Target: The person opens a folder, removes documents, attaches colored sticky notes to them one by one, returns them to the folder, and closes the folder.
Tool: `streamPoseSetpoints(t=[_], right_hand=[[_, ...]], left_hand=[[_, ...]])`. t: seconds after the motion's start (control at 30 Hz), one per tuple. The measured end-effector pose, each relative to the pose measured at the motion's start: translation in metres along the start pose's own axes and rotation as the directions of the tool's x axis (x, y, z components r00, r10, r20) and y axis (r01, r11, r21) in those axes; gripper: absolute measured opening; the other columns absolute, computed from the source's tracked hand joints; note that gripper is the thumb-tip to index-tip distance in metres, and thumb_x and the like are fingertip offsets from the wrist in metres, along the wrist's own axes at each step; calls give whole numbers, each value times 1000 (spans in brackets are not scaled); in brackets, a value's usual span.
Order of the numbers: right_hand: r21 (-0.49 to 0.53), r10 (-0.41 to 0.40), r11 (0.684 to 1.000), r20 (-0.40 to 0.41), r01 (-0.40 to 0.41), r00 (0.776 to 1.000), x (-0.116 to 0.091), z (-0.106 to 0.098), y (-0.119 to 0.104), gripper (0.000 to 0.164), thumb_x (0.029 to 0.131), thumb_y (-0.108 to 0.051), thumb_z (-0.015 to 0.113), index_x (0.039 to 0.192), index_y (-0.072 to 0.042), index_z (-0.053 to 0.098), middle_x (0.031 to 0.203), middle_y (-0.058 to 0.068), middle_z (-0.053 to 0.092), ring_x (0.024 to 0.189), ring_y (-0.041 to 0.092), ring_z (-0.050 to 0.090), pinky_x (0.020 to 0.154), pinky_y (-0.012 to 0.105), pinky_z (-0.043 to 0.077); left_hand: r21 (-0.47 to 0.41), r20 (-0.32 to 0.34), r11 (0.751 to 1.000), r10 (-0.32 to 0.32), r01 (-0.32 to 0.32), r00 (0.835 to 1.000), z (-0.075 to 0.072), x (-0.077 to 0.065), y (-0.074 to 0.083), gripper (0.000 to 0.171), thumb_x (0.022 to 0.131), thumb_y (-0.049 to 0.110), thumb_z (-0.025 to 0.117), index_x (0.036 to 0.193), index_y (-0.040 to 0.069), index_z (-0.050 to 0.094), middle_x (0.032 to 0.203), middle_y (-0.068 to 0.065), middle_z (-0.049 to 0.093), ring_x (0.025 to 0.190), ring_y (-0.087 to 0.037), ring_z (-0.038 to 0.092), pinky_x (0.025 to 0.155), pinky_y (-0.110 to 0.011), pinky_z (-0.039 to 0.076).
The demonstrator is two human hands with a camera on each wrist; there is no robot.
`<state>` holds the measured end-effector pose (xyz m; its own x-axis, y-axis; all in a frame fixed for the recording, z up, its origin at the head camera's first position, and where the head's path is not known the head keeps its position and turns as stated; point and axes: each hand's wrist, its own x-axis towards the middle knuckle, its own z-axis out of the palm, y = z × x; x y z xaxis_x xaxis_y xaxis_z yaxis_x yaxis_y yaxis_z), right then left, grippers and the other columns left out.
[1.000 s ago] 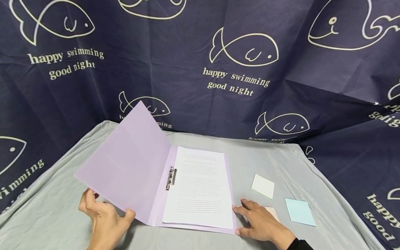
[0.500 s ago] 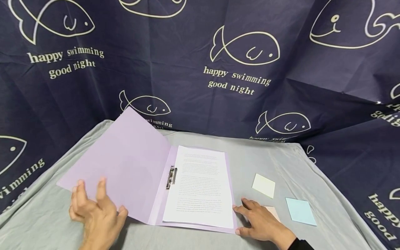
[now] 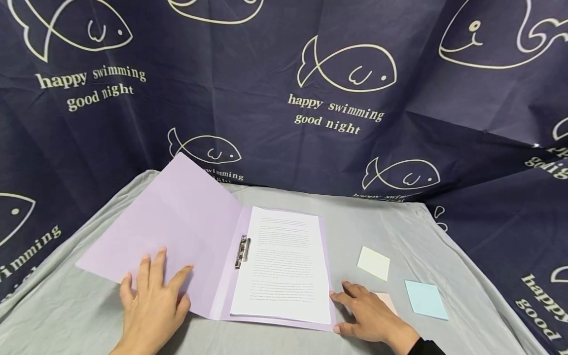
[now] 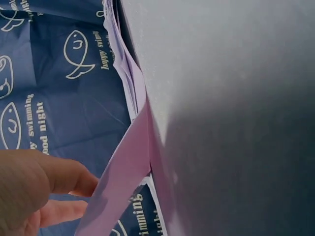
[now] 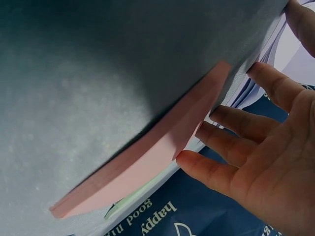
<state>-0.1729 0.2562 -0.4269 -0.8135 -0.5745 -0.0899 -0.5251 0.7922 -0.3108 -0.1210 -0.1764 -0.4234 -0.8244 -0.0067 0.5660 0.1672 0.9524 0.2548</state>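
Folder (image 3: 227,276) btwn L hand (image 3: 153,301) at cover (image 3: 164,212), R hand (image 3: 370,315) at opp. edge (image 3: 326,251).

On the worktop (image 3: 346,224), a strip of free cloth lies between the paper (image 3: 281,266) and the yellow pad (image 3: 374,264), wide toward the dark curtain (image 3: 266,123), which closes the far side. Nearer, the right hand (image 3: 372,314) blocks this strip, before the pink pad (image 3: 387,301). The raised purple cover (image 3: 164,222), with the left hand (image 3: 153,305) at its near edge, obstructs the left side.
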Motion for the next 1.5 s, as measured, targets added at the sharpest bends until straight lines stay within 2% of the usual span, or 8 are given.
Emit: streamPoseSetpoints(t=[0.17, 0.47, 0.73, 0.97, 1.17, 1.27, 1.37, 1.5], right_hand=[[-8, 0, 1000, -3, 0, 1000, 0, -1, 0, 71, 83, -47, 79, 137, -4, 62, 141, 39, 50, 124, 58, 52, 89, 70, 48], [-3, 4, 1000, 4, -4, 1000, 1, -1, 1, 71, 83, -47, 79, 137, -5, 62, 141, 39, 50, 125, 58, 52, 89, 71, 47], [-16, 8, 1000, 1, -8, 1000, 1, 0, 1, 70, 83, -48, 79, 137, -5, 63, 141, 37, 51, 124, 56, 53, 89, 70, 48], [-15, 22, 1000, 7, -22, 1000, 2, 0, 0, 70, 83, -48, 79, 136, -6, 63, 141, 37, 51, 125, 55, 54, 90, 69, 48], [-22, 17, 1000, 3, -17, 1000, 1, 1, 0, 70, 82, -48, 79, 136, -6, 64, 140, 37, 52, 124, 54, 55, 89, 68, 49], [-22, 12, 1000, -1, -12, 1000, 1, 1, -1, 70, 83, -48, 79, 136, -6, 64, 140, 37, 52, 123, 54, 55, 89, 68, 49], [-21, 8, 1000, -5, -8, 1000, 1, 1, -1, 69, 83, -47, 79, 135, -5, 64, 140, 37, 52, 123, 55, 55, 88, 69, 49], [-15, 12, 1000, -3, -12, 1000, 1, 0, -1, 68, 82, -46, 80, 135, -5, 64, 140, 38, 52, 123, 55, 55, 89, 69, 49]], left_hand=[[25, 112, 999, -47, 45, 993, 2, 0, -5, 50, 70, 21, 86, 116, 7, 72, 146, -38, 36, 135, -63, 24, 97, -81, 12], [43, 297, 992, -130, 123, 946, 3, 2, -11, 55, 74, 27, 86, 121, 5, 69, 142, -47, 34, 130, -73, 22, 90, -87, 14], [67, 442, 982, -186, 174, 878, 6, 9, -19, 61, 77, 32, 84, 128, 5, 64, 139, -52, 32, 125, -78, 25, 82, -91, 26], [63, 543, 977, -205, 204, 814, 4, 14, -23, 63, 78, 35, 83, 130, 7, 61, 132, -49, 38, 117, -71, 38, 74, -79, 42], [39, 606, 977, -191, 211, 772, 6, 14, -25, 64, 82, 32, 81, 133, 2, 58, 128, -48, 42, 107, -64, 48, 68, -71, 49], [27, 622, 977, -182, 211, 761, 8, 13, -26, 63, 83, 30, 80, 134, -1, 57, 123, -43, 46, 101, -57, 51, 65, -65, 51], [29, 621, 980, -174, 199, 764, 10, 13, -26, 63, 83, 31, 80, 132, -1, 59, 119, -35, 52, 98, -49, 53, 64, -60, 51], [20, 591, 992, -112, 125, 798, 12, 13, -25, 62, 80, 31, 82, 126, -6, 62, 121, -29, 58, 102, -46, 58, 70, -60, 53]])
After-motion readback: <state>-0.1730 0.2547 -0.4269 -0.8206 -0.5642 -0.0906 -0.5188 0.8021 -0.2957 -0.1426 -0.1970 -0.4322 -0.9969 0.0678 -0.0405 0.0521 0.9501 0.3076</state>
